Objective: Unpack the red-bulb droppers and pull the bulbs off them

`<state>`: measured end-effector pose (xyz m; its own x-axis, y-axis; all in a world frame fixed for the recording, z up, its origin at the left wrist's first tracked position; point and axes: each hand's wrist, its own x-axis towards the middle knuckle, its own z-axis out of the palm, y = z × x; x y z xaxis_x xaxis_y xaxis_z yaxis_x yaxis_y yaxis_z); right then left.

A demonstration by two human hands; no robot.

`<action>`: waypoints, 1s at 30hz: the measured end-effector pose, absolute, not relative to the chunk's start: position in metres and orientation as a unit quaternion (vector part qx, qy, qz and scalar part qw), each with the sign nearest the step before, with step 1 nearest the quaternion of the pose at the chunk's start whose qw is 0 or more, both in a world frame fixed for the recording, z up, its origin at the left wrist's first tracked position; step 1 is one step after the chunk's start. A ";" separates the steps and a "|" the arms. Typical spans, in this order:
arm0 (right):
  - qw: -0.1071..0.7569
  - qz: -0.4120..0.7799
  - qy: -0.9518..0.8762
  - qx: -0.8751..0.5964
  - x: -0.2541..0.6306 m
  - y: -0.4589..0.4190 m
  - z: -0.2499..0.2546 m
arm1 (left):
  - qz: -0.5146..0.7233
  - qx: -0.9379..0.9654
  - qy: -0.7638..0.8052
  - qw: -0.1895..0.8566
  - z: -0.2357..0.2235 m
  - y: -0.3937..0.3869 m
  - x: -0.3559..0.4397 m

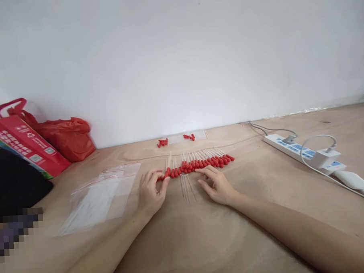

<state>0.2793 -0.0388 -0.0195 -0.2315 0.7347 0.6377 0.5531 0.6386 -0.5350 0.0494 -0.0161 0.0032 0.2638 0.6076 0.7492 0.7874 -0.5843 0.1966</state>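
Observation:
A row of droppers with red rubber bulbs [203, 163] and pale, clear tubes lies on the wooden table, tubes pointing to the wall. My left hand [151, 192] is at the row's left end, thumb and fingers curled about the red bulb of a dropper [167, 174]; its fingertips partly hide the grip. At the near side of the row is my right hand [216, 186], thumb and forefinger apart, forefinger tip close to the bulbs. Nothing shows in it. Between both hands lie several thin clear tubes [187, 188] without bulbs.
Loose red bulbs [162, 143] and a small clear bag [200, 135] lie near the wall. Zip bags [97, 196] are on the left, with red bags [67, 137] and a black item [15, 184] beyond. A power strip [303, 152] with cables stands right.

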 end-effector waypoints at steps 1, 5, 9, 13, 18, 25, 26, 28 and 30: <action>0.469 0.079 -0.775 -0.415 0.280 -0.039 -0.019 | -0.408 -0.803 -0.422 0.102 0.003 -0.021 0.046; 0.460 -0.030 -0.794 -0.398 0.285 -0.039 -0.015 | -0.382 -0.854 -0.340 0.091 0.004 -0.035 0.045; 0.411 -0.088 -0.833 -0.359 0.287 -0.041 -0.013 | -0.380 -0.868 -0.305 0.090 0.003 -0.036 0.051; 0.374 -0.082 -0.862 -0.333 0.285 -0.042 -0.015 | -0.371 -0.874 -0.306 0.075 0.002 -0.037 0.054; 0.351 -0.075 -0.875 -0.326 0.279 -0.046 -0.014 | -0.320 -0.895 -0.307 0.047 0.003 -0.042 0.063; 0.343 -0.081 -0.888 -0.294 0.277 -0.057 -0.010 | -0.311 -0.903 -0.293 0.051 0.002 -0.049 0.063; 0.344 -0.080 -0.890 -0.288 0.277 -0.057 -0.010 | -0.313 -0.904 -0.287 0.056 0.002 -0.051 0.061; 0.343 -0.076 -0.893 -0.282 0.278 -0.058 -0.010 | -0.317 -0.906 -0.272 0.062 0.002 -0.053 0.060; 0.341 -0.071 -0.894 -0.283 0.279 -0.058 -0.011 | -0.317 -0.908 -0.266 0.067 0.003 -0.055 0.059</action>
<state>0.2791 -0.0577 -0.0106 -0.6068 0.4572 0.6502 0.5540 0.8298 -0.0665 0.0595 -0.0548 0.0032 0.6569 0.4404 0.6120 0.5258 -0.8493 0.0467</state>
